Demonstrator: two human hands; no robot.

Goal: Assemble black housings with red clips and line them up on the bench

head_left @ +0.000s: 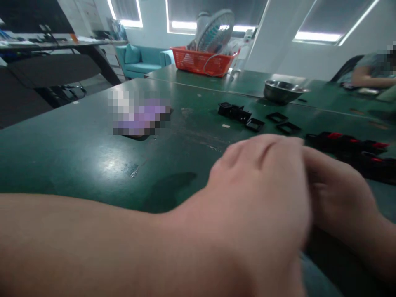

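My left hand [262,198] reaches in from the left, its back toward me and its knuckles bent, with the fingers curled down out of sight. Against it, my right hand [343,194] is closed too, its fingers tucked behind the left one. Whatever the two hands hold between them is hidden. Just beyond them on the green table [185,152] lie a row of small black plastic parts [235,112] and loose black square frames [288,128]. Black parts with red bits [346,143] are lined up past my right hand.
A metal bowl [282,93] stands farther back. Behind it, a red basket [201,62] holds a fan [216,31]. A blurred-out purple flat object [144,117] lies left. At the far right, another person's arm [371,78] rests by the table.
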